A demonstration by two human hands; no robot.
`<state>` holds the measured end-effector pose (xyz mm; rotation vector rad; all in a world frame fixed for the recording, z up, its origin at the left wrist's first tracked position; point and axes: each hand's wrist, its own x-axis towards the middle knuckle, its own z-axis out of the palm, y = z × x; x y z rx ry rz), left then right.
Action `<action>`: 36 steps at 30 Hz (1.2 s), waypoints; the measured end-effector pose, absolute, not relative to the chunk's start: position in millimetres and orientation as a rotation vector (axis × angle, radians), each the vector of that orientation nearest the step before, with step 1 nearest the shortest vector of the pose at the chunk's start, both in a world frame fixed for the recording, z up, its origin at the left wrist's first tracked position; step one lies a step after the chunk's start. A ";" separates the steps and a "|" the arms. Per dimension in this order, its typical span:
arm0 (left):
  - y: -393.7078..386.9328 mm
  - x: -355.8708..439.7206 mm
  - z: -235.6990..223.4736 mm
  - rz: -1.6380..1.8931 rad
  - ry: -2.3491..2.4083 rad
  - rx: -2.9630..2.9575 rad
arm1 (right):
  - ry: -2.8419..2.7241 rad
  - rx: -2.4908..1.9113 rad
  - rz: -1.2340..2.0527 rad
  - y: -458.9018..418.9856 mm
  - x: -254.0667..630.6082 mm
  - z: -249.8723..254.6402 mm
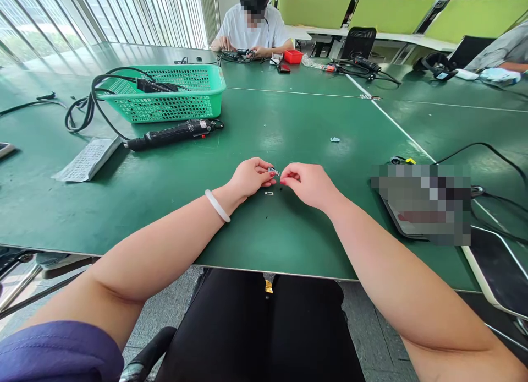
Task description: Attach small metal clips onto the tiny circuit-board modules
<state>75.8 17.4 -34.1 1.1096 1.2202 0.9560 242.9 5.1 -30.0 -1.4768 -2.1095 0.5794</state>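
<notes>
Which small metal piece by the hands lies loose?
The one on the green table, nearer its front edge; the left hand pinches the other piece.

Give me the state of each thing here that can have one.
Left hand: pinching a small metal part
Right hand: fingers curled, beside the part
Green basket: upright, black cable inside
Black power tool: lying on its side
Paper: marked side up
White-edged phone: screen dark

Desk (247, 239): green, crossed by white lines. Basket (165, 104): mint green, perforated. Driver (173, 133): black, red switch. Bangle (217, 206): white. Our sleeve (61, 349): purple; our trousers (264, 327): black. Partitions (391, 13): lime green. Small tray (293, 56): red. Blinds (136, 18): striped. We see grey flooring (367, 316).
</notes>
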 end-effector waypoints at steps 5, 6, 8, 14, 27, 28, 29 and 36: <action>14.4 77.1 -33.2 0.923 1.159 1.193 | -1.770 -1.404 0.632 6.3 244.1 -31.0; 14.2 77.3 -33.6 0.919 1.146 1.203 | -1.753 -1.397 0.642 6.0 242.9 -31.6; 13.8 77.6 -34.5 0.910 1.125 1.222 | -1.744 -1.403 0.647 5.0 239.8 -32.1; 12.2 78.2 -33.7 0.919 1.083 1.247 | -1.779 -1.412 0.573 2.7 235.7 -30.2; 13.7 77.3 -34.8 0.938 1.107 1.206 | -1.808 -1.344 0.387 1.1 232.3 -35.0; 13.8 77.5 -34.7 0.936 1.109 1.204 | -1.791 -1.351 0.388 1.0 231.4 -35.5; 14.0 77.5 -34.7 0.936 1.109 1.203 | -1.776 -1.360 0.390 1.1 230.7 -36.1; 16.9 75.8 -36.5 0.948 1.091 1.177 | -1.745 -1.369 0.386 2.4 227.3 -38.5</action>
